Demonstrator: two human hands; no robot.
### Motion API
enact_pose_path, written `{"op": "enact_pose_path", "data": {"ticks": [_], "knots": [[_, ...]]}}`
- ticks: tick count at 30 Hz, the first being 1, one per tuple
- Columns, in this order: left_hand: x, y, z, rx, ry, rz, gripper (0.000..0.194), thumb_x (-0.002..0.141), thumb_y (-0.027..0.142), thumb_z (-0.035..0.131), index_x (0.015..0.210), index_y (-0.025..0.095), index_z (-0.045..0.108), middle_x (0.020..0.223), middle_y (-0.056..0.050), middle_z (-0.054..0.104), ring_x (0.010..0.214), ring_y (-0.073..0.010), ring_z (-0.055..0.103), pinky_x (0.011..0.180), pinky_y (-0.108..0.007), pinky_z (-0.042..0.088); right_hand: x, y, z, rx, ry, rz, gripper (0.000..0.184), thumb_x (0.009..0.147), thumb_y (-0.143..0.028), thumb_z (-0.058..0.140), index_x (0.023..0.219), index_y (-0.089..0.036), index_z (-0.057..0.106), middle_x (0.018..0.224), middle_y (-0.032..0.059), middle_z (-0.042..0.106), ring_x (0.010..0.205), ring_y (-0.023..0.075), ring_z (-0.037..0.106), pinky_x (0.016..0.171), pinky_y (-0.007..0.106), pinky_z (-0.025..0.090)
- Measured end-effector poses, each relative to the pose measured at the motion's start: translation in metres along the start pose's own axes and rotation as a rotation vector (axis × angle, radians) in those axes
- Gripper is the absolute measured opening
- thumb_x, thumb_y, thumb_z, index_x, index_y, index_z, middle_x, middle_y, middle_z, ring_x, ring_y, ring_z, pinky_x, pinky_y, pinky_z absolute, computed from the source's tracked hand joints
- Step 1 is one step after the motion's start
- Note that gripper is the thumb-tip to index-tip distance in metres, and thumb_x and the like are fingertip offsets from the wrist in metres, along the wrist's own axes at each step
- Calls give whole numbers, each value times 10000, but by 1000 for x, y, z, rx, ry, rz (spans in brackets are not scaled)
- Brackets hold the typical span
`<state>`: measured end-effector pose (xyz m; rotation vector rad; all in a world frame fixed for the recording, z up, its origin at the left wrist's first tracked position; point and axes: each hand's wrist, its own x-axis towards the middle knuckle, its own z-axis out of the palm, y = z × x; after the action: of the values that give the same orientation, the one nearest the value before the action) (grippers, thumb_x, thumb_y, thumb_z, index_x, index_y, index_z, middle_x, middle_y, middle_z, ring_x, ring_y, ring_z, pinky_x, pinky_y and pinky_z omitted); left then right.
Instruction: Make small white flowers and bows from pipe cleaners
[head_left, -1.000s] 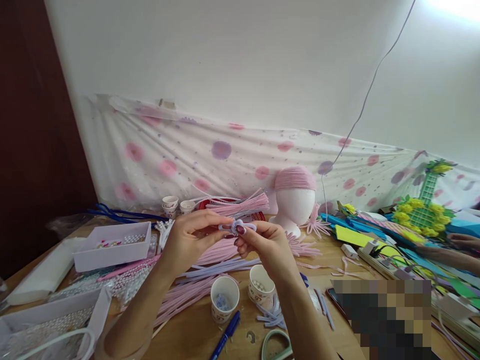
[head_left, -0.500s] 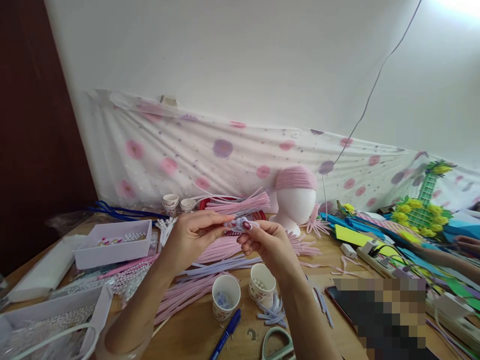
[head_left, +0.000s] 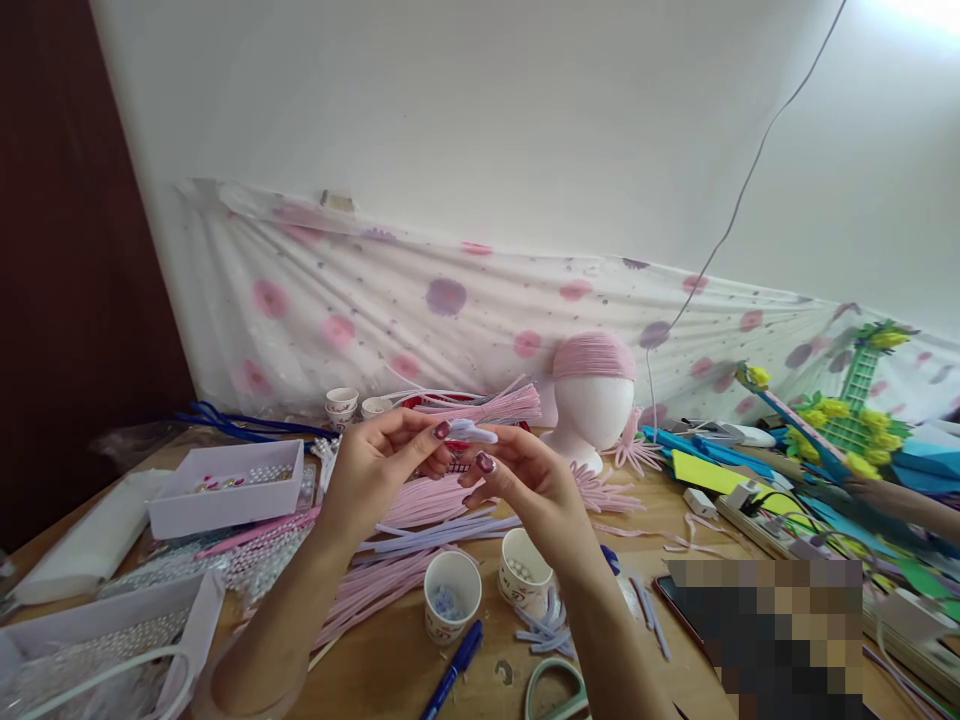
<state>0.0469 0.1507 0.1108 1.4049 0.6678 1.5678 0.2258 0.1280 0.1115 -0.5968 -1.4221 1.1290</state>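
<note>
left hand (head_left: 385, 455): pinching lavender piece (head_left: 471, 432) | right hand (head_left: 531, 482): thumb and finger parted, beside it | bead cup (head_left: 516, 592): below right hand

The bare, dark-red-nailed left hand (head_left: 390, 455) pinches near seven o'clock; the bare, dark-red-nailed right hand (head_left: 529, 485), near five o'clock, holds thumb apart from forefinger.

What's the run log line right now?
left hand: pinching purple piece | right hand: at its other end | nearby: paper cups, blue pen
</note>
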Motion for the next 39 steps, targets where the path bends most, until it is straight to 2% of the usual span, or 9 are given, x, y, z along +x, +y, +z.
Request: {"op": "enact_pose_path", "data": {"ticks": [5, 9, 14, 17, 20, 23, 29, 34, 39], "knots": [[-3, -2, 13, -72, -43, -94, 274, 693, 400, 896, 738, 156, 778, 495, 20, 655, 449, -97, 580, 463, -197, 508, -1, -3, 4, -134, 90, -51, 391, 840, -553, 774, 954, -180, 795, 760, 48, 768, 641, 193, 728, 587, 317, 653], [-7, -1, 23, -110, 9, -115, 211, 641, 339, 912, 677, 169, 790, 525, 31, 643, 452, -60, 523, 420, -150, 433, -2, -5, 3, -104, 121, -42, 351, 822, -532, 801, 878, -186, 818, 735, 48, 772, 607, 198, 730, 551, 314, 646], [-7, -2, 24, -206, 58, -108, 190, 600, 310, 932, 669, 184, 808, 617, 16, 684, 509, -64, 542, 449, -153, 467, -2, -6, -1, -23, 64, 34, 328, 797, -493, 838, 934, -195, 834, 760, 52, 793, 657, 210, 757, 643, 350, 669], [-5, -2, 20, -161, 15, -31, 134, 653, 285, 908, 712, 195, 828, 678, -3, 708, 553, -91, 588, 463, -172, 498, -3, -6, -5, 37, 0, 83, 316, 803, -465, 840, 972, -198, 837, 821, 66, 808, 719, 211, 775, 705, 353, 673], [-4, -2, 14, -91, -89, 87, 19, 748, 237, 847, 763, 227, 840, 762, -7, 700, 610, -106, 608, 485, -181, 524, -4, -8, -7, 94, -7, 135, 300, 783, -433, 862, 966, -196, 841, 822, 72, 814, 738, 197, 782, 748, 323, 665], [-5, -2, 9, 11, -174, 192, 116, 805, 172, 786, 819, 269, 850, 804, -10, 698, 674, -123, 633, 536, -196, 551, -5, -11, -8, 132, 4, 179, 287, 748, -403, 892, 947, -202, 848, 803, 66, 818, 720, 168, 781, 741, 261, 651], [-5, 2, 3, 289, -140, 397, 216, 786, 86, 747, 837, 265, 857, 767, -15, 717, 700, -135, 649, 570, -201, 516, -5, -14, -7, 147, 48, 226, 292, 711, -408, 912, 901, -194, 855, 818, 72, 825, 681, 162, 774, 740, 271, 657], [-5, 7, 4, 362, -111, 455, 226, 768, 67, 750, 817, 262, 854, 733, 5, 721, 633, -110, 631, 534, -185, 489, -5, -13, -4, 132, 41, 188, 293, 737, -442, 890, 893, -197, 856, 834, 71, 829, 725, 168, 785, 762, 272, 660], [-6, 6, 5, 367, -97, 459, 213, 782, 80, 748, 832, 259, 852, 755, -2, 733, 647, -115, 642, 540, -184, 504, -5, -7, -1, 53, 108, 157, 265, 705, -407, 913, 866, -207, 847, 787, 47, 821, 706, 181, 784, 728, 297, 672]]}}
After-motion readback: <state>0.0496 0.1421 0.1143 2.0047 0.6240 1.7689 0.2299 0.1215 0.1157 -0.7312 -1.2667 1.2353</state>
